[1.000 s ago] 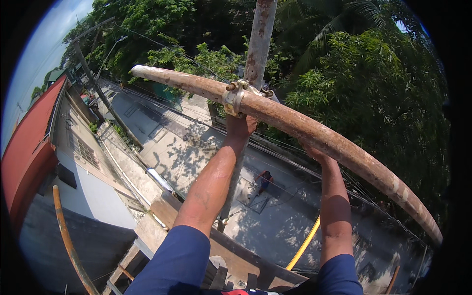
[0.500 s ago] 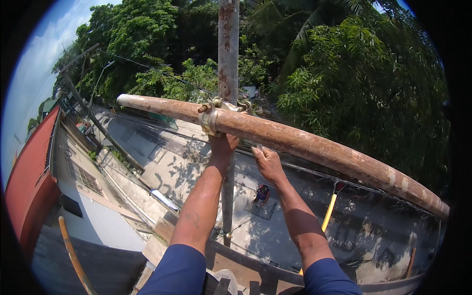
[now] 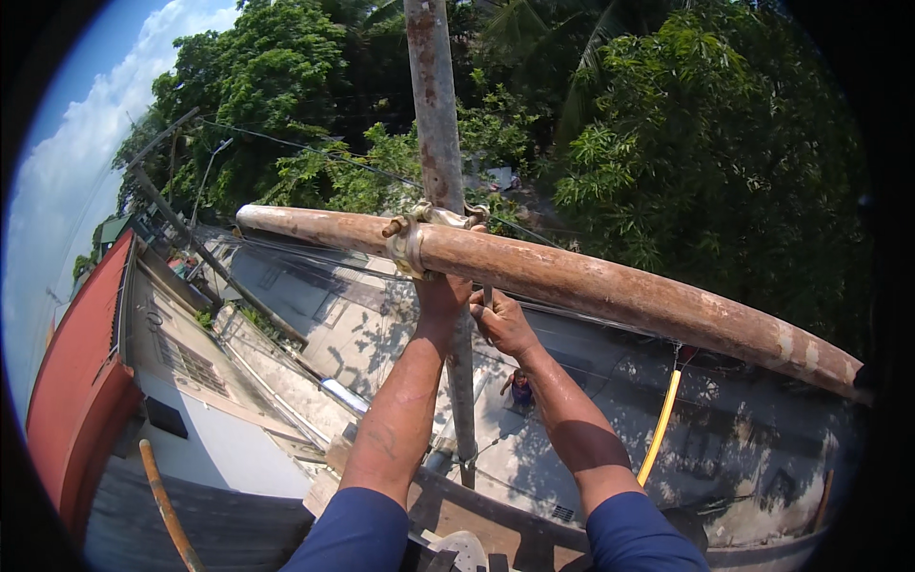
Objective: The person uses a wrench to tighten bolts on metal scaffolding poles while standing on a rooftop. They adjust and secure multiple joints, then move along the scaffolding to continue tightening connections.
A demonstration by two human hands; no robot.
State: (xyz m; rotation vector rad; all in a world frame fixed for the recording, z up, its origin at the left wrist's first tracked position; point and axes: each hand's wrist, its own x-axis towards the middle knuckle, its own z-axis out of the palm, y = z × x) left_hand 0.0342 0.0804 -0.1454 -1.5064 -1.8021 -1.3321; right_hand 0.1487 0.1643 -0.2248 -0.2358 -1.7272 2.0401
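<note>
A rusty horizontal scaffold pipe point(image 3: 610, 286) crosses an upright steel pole point(image 3: 435, 105), and a scaffold clamp point(image 3: 408, 244) joins them. My left hand point(image 3: 442, 296) is closed round the horizontal pipe from below, just right of the clamp's bolt. Most of its fingers are hidden behind the pipe; a fingertip shows above it. Close beside it, below the pipe, my right hand point(image 3: 505, 324) is closed on a narrow grey metal tool point(image 3: 487, 296). The tool's upper end goes out of sight at the pipe, so its exact kind cannot be told.
Far below lies a paved street, where a person point(image 3: 519, 386) stands. A red-roofed building point(image 3: 76, 372) is at left, with a rusty bar point(image 3: 167, 505) near me. Wooden planks point(image 3: 515, 536) are beneath my arms. A yellow strap-like length point(image 3: 660, 429) hangs at right; trees point(image 3: 667, 143) fill the back.
My right hand has moved left and up against the joint, and more of the metal tool shows. The view has tilted slightly. My left hand keeps its place at the clamp.
</note>
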